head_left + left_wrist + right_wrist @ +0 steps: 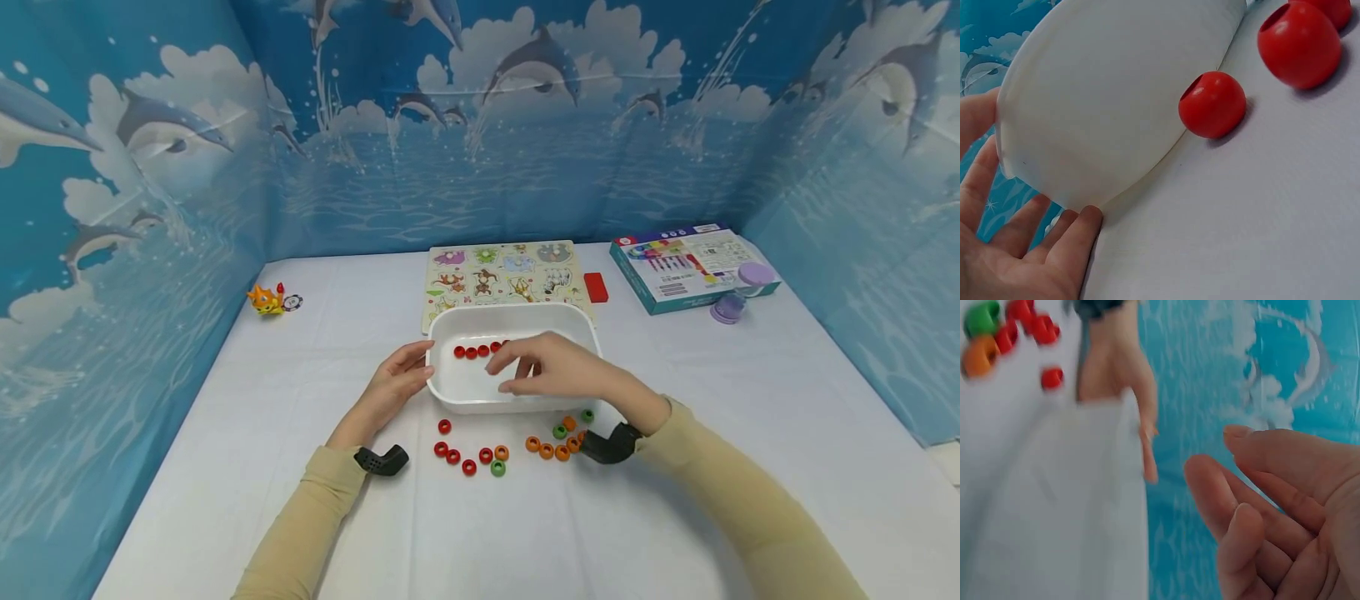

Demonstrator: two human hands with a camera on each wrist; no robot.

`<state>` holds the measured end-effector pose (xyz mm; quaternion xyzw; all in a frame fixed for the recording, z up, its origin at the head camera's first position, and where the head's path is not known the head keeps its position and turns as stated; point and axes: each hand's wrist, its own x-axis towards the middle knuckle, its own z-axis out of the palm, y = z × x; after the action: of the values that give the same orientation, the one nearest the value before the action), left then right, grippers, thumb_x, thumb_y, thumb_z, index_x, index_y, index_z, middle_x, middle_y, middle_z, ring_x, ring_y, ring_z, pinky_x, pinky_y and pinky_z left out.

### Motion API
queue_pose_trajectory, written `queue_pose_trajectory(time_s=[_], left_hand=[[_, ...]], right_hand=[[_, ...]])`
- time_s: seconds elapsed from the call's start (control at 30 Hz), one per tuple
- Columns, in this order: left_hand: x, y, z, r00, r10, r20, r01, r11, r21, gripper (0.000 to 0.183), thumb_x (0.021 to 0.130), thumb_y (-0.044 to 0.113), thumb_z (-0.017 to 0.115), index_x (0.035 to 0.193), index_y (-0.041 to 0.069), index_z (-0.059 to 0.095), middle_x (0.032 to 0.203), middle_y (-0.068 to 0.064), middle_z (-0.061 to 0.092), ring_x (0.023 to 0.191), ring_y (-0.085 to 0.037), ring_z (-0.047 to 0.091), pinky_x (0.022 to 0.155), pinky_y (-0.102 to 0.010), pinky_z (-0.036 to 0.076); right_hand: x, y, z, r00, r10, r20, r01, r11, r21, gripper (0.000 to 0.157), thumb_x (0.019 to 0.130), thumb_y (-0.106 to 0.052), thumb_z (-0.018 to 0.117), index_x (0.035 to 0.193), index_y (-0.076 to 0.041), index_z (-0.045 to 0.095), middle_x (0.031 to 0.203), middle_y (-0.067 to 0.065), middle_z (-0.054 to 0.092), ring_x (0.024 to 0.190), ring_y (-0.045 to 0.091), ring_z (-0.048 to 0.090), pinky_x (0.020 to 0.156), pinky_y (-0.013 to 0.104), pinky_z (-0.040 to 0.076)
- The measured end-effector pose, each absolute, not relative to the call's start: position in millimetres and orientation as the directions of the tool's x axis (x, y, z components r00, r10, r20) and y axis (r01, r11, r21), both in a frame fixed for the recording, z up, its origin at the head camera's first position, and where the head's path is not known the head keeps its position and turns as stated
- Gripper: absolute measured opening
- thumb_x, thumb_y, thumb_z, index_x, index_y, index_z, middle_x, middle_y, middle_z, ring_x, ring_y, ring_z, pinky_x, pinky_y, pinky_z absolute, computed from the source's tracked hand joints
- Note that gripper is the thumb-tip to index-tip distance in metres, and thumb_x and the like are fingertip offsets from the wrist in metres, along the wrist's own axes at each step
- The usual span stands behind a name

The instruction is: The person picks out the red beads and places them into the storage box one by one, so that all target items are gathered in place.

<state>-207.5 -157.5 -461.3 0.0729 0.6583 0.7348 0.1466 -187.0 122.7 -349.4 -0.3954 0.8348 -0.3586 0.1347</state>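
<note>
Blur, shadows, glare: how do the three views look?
Head: bright, soft shadow on the table beneath the right sleeve; left wrist: dim, small glints on the red beads, shadows beside them; right wrist: dim, white tray blurred, right hand sharper.

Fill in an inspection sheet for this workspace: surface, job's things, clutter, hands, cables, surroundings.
Surface: white cloth, lightly creased.
Job's things: white tray with red beads lined up inside; more red ones, orange beads and green beads loose in front.
Clutter: animal puzzle board behind the tray; red block, printed box and purple tub to the right; orange toy far left.
Hands: left hand touches the tray's left end; right hand is above the tray, no bead seen in its fingers.
Cables: nothing seen.
Surroundings: blue dolphin-print backdrop.
</note>
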Motion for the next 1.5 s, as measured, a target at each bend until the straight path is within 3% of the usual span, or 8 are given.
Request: queue_pose_trajectory(time_s=[0.17, 0.37, 0.6, 0.83, 1.13, 1.5], left_hand=[[-206.8, -157.5, -461.6, -0.948, 0.305, -0.09, -0.12, -0.083, 0.989, 0.054, 0.079, 0.023, 0.068, 0.128, 0.013, 0.046, 0.137, -0.003, 0.034, 0.127, -0.019, 0.027, 0.096, -0.03, 0.037], [-207.6, -157.1, -463.6, -0.95, 0.302, -0.073, -0.103, -0.084, 0.991, 0.053, 0.079, 0.023, 0.068, 0.127, 0.014, 0.048, 0.137, -0.002, 0.036, 0.127, -0.019, 0.029, 0.096, -0.03, 0.037], [-207.7, -158.7, -463.9, -0.949, 0.306, -0.075, -0.101, -0.071, 0.992, 0.055, 0.077, 0.028, 0.07, 0.126, 0.016, 0.049, 0.135, 0.001, 0.038, 0.125, -0.018, 0.032, 0.094, -0.03, 0.038], [-208.4, -158.8, -464.9, -0.947, 0.314, -0.071, -0.097, -0.068, 0.993, 0.055, 0.077, 0.028, 0.07, 0.126, 0.017, 0.049, 0.135, 0.002, 0.038, 0.124, -0.018, 0.033, 0.094, -0.029, 0.039], [-208.0, -158.6, -464.7, -0.948, 0.313, -0.061, -0.092, -0.084, 0.992, 0.055, 0.077, 0.027, 0.07, 0.127, 0.016, 0.048, 0.135, 0.0, 0.038, 0.124, -0.019, 0.033, 0.094, -0.029, 0.039], [-207.4, -158.2, -464.7, -0.95, 0.302, -0.075, -0.097, -0.059, 0.994, 0.055, 0.077, 0.028, 0.07, 0.126, 0.017, 0.049, 0.135, 0.002, 0.038, 0.125, -0.018, 0.031, 0.095, -0.029, 0.037]], right_hand=[[-150.7, 113.2, -377.1, -0.618, -0.786, 0.001, -0.518, 0.406, -0.753, 0.025, 0.081, -0.025, 0.066, 0.105, -0.022, 0.063, 0.084, -0.011, 0.063, 0.06, 0.004, 0.055, 0.056, 0.022, 0.049], [-134.5, 107.2, -418.3, -0.636, -0.771, 0.032, -0.526, 0.402, -0.749, 0.029, 0.081, -0.031, 0.066, 0.107, -0.018, 0.063, 0.055, -0.01, 0.051, 0.046, 0.003, 0.045, 0.045, 0.018, 0.04], [-134.9, 103.9, -439.5, -0.702, -0.702, 0.123, -0.582, 0.465, -0.667, 0.025, 0.082, -0.03, 0.064, 0.105, -0.02, 0.064, 0.063, -0.014, 0.049, 0.048, 0.002, 0.042, 0.045, 0.018, 0.038], [-133.6, 101.8, -439.8, -0.721, -0.68, 0.133, -0.588, 0.5, -0.636, 0.022, 0.081, -0.027, 0.065, 0.102, -0.021, 0.065, 0.068, -0.018, 0.051, 0.049, 0.002, 0.042, 0.045, 0.018, 0.038], [-133.9, 98.7, -440.2, -0.719, -0.687, 0.107, -0.58, 0.507, -0.638, 0.02, 0.079, -0.031, 0.067, 0.098, -0.024, 0.068, 0.08, -0.019, 0.06, 0.05, 0.002, 0.044, 0.044, 0.018, 0.038], [-131.0, 101.9, -426.7, -0.739, -0.673, 0.031, -0.524, 0.545, -0.654, 0.024, 0.079, -0.031, 0.068, 0.1, -0.02, 0.066, 0.075, -0.018, 0.058, 0.052, 0.001, 0.048, 0.047, 0.019, 0.043]])
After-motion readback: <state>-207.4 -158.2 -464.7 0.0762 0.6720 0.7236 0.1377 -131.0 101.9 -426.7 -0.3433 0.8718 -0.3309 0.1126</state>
